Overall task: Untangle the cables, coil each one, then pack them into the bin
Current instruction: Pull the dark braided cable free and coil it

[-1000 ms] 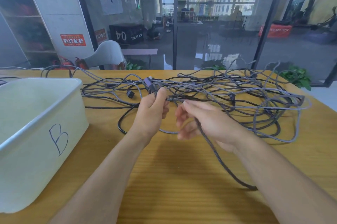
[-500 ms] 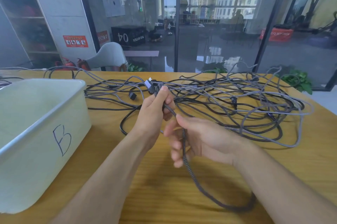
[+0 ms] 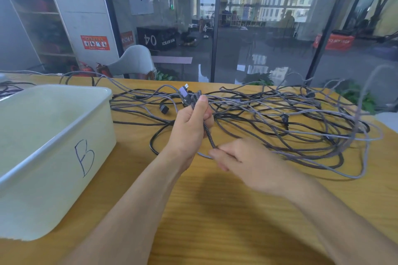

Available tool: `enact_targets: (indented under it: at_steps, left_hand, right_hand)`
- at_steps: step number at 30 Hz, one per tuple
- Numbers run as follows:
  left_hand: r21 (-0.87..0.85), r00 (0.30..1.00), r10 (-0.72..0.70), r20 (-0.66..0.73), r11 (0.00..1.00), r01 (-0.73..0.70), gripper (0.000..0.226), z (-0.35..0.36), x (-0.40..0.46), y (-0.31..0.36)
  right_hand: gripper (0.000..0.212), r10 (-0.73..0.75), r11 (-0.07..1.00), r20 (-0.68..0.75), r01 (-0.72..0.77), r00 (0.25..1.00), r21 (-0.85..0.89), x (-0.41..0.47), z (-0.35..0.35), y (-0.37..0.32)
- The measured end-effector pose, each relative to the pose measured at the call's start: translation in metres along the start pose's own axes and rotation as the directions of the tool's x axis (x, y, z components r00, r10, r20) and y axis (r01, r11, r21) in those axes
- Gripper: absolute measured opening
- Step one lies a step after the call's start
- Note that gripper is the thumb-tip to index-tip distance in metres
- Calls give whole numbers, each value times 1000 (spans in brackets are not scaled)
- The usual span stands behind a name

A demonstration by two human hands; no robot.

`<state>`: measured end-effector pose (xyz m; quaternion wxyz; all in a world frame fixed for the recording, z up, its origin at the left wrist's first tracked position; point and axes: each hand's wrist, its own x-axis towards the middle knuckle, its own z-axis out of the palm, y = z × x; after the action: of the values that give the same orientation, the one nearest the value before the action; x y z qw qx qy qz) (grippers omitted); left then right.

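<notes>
One bin [image 3: 64, 126], two hands — left [image 3: 189, 126], right [image 3: 243, 161] — one tangle of cables [image 3: 280, 122]

My left hand [image 3: 190, 122] grips a grey braided cable [image 3: 208, 133] near its silver plug [image 3: 184, 90]; my blurred right hand [image 3: 243, 160] pinches it lower down. Tangled grey and black cables [image 3: 280, 122] sprawl beyond, with a white plastic bin marked B [image 3: 53, 157] left of my hands.
</notes>
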<state>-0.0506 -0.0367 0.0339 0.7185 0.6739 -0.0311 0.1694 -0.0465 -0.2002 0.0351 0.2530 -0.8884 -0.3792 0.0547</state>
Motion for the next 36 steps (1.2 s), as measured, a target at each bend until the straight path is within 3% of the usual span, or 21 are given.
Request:
enact_targets:
  at_steps: [1, 3, 5, 7, 10, 12, 15, 20, 24, 27, 30, 34, 36]
  left_hand:
    - [-21, 1000, -5, 9, 1000, 5, 45, 1, 0, 0]
    - [-57, 1000, -13, 23, 998, 15, 45, 0, 1, -1]
    - [-86, 1000, -14, 28, 996, 17, 47, -2, 2, -1]
    - [-115, 1000, -8, 20, 993, 11, 49, -4, 4, 0]
    - [-92, 1000, 0, 3, 996, 0, 52, -9, 6, 3]
    - [-55, 999, 0, 34, 998, 2, 50, -8, 4, 3]
    - [-51, 994, -4, 114, 999, 10, 47, 1, -2, 5]
    - [-93, 972, -29, 234, 994, 52, 48, 9, -8, 6]
    - [-88, 956, -65, 285, 992, 94, 47, 10, -11, 7]
    - [-88, 938, -74, 338, 990, 110, 46, 9, -11, 10]
    - [-133, 925, -84, 370, 981, 142, 47, 7, -10, 15]
    - [-149, 935, -109, 338, 974, 168, 51, -4, -7, 18]
    - [-153, 934, -116, 337, 972, 175, 52, -7, -7, 18]
  right_hand:
    - [57, -13, 989, -45, 6, 999, -150, 0, 5, 0]
    - [58, -63, 978, -96, 42, 993, -207, 0, 13, -1]
    - [53, -54, 989, -38, 59, 998, 132, 2, 14, -1]
    - [52, -59, 842, 116, -13, 992, 539, 3, 8, 5]
    - [51, -107, 658, 290, -151, 951, 738, 2, -6, 24]
    - [45, -137, 663, 393, -211, 909, 719, -1, -15, 35]
    - [41, -151, 785, 423, -151, 894, 601, 0, -17, 42]
    - [37, -45, 969, 111, 16, 993, 245, 11, -7, 46]
    - [41, 65, 991, -108, -76, 992, -110, 12, -6, 46]
    - [68, 105, 940, -265, -183, 959, -288, 13, -7, 50]
    - [87, 177, 945, -269, -240, 947, -221, 9, -21, 72]
    - [57, 268, 963, -62, -266, 961, 42, -11, -55, 99]
    - [48, 266, 962, 0, -265, 964, 64, -18, -66, 106]
